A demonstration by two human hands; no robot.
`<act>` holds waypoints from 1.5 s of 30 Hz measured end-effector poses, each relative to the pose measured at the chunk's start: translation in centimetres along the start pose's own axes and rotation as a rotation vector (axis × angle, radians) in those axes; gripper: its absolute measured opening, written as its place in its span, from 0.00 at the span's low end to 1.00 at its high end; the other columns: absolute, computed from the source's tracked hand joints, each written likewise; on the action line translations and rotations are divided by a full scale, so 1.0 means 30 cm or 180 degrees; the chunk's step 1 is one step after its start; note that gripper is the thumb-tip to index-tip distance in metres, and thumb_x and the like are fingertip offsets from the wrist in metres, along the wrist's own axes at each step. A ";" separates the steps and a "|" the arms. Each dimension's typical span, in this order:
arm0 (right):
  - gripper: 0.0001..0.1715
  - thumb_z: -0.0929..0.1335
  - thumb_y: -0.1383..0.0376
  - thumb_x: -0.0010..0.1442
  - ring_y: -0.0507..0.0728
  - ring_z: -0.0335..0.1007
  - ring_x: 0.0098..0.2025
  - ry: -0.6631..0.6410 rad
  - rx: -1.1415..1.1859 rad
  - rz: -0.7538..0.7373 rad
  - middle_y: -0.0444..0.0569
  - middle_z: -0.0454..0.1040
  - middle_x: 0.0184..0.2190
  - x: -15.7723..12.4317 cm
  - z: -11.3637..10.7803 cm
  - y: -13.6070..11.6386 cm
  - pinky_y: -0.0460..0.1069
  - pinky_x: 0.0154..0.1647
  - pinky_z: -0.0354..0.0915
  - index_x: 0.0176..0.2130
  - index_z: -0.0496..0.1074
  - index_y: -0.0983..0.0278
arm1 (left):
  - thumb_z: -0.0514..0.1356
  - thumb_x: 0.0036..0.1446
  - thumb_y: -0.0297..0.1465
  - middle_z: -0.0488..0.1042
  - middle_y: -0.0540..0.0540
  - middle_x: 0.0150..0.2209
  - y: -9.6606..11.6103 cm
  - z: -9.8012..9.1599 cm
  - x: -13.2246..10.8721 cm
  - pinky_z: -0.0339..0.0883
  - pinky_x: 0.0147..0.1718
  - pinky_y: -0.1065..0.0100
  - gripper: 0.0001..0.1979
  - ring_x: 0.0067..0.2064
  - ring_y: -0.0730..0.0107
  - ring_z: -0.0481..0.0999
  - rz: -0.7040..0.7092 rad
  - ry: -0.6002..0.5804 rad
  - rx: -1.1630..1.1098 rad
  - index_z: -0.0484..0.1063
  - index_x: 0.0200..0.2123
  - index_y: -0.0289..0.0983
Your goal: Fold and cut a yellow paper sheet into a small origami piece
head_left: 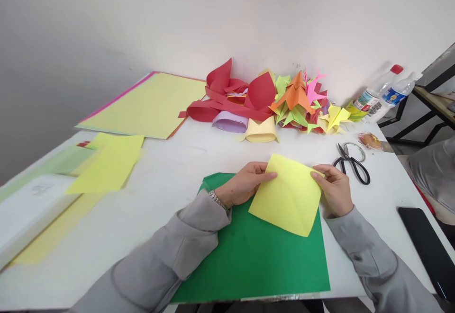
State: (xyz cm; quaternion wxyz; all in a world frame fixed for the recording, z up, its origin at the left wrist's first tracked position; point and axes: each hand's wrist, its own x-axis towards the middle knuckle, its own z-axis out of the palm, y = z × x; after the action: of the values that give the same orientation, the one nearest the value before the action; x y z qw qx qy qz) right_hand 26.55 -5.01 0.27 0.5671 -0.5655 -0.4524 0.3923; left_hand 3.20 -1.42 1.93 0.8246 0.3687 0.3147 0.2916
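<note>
Paper (287,200) edge in left grip (245,183), scissors (350,159) apart

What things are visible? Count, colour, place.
paper square: 1, yellow, between hands
lower sheet: 1, green, beneath
large sheets: several, yellow uppermost, back left
loose papers: several, yellow, green, left
package: 1, white, left
paper loops: several, red, lilac, cream, back
folded figures: several, multicoloured, back
bottles: 2, clear, back right
scissors: 1, black, right
ring: 1, silvery, by scissors
wrapped item: 1, brownish, right
phone: 1, black, right
table: 1, white, below
frame: 1, black, right
cloth: 1, grey, right edge
wristband: 1, silver, left wrist
left hand: 1, grey-sleeved, holding square
right hand: 1, grey-sleeved, holding square
</note>
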 end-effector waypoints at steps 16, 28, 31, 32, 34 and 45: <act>0.11 0.70 0.62 0.54 0.56 0.69 0.34 0.0169 -0.0727 -0.0772 0.51 0.74 0.36 -0.009 -0.002 -0.036 0.51 0.34 0.68 0.39 0.74 0.62 | 0.70 0.42 0.35 0.80 0.40 0.35 0.007 -0.007 -0.011 0.73 0.36 0.59 0.17 0.36 0.56 0.79 0.0344 0.0687 0.0221 0.77 0.37 0.32; 0.26 0.67 0.68 0.59 0.60 0.70 0.50 -0.1520 -0.1118 -0.1875 0.51 0.72 0.49 -0.043 0.010 -0.016 0.55 0.47 0.71 0.55 0.67 0.49 | 0.69 0.45 0.32 0.80 0.39 0.37 0.019 -0.008 -0.015 0.73 0.42 0.56 0.17 0.38 0.56 0.80 0.0421 0.0893 -0.0200 0.75 0.39 0.31; 0.18 0.70 0.66 0.57 0.60 0.74 0.47 -0.1646 -0.0698 -0.1746 0.50 0.74 0.48 -0.051 0.019 -0.013 0.55 0.46 0.73 0.48 0.75 0.49 | 0.70 0.42 0.32 0.79 0.38 0.40 0.012 0.011 -0.022 0.73 0.42 0.54 0.21 0.40 0.54 0.79 0.0389 0.0665 -0.0021 0.74 0.41 0.32; 0.16 0.71 0.65 0.56 0.61 0.75 0.46 -0.1617 -0.0620 -0.1686 0.51 0.75 0.47 -0.051 0.019 -0.012 0.55 0.44 0.74 0.45 0.77 0.50 | 0.71 0.40 0.31 0.79 0.38 0.42 0.010 0.014 -0.024 0.73 0.41 0.54 0.23 0.40 0.53 0.79 0.0420 0.0595 0.0052 0.73 0.43 0.33; 0.13 0.72 0.63 0.55 0.61 0.76 0.43 -0.1503 -0.0552 -0.1535 0.51 0.76 0.45 -0.049 0.017 -0.009 0.55 0.42 0.75 0.42 0.78 0.51 | 0.72 0.38 0.29 0.78 0.38 0.44 0.006 0.014 -0.025 0.74 0.40 0.53 0.28 0.41 0.52 0.79 0.0501 0.0550 0.0185 0.70 0.46 0.34; 0.12 0.76 0.60 0.47 0.61 0.76 0.42 -0.0962 0.0168 -0.0482 0.50 0.79 0.41 -0.042 0.011 -0.032 0.54 0.41 0.75 0.35 0.80 0.53 | 0.66 0.49 0.39 0.76 0.42 0.48 0.029 0.001 -0.042 0.73 0.41 0.57 0.46 0.45 0.54 0.78 0.0965 0.0397 0.0059 0.43 0.66 0.49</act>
State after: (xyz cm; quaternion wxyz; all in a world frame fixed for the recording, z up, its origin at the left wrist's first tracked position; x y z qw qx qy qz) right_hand 25.82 -6.18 1.11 0.5352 -0.4493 -0.5634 0.4407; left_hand 2.21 -1.85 3.01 0.7466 0.4007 0.3087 0.4322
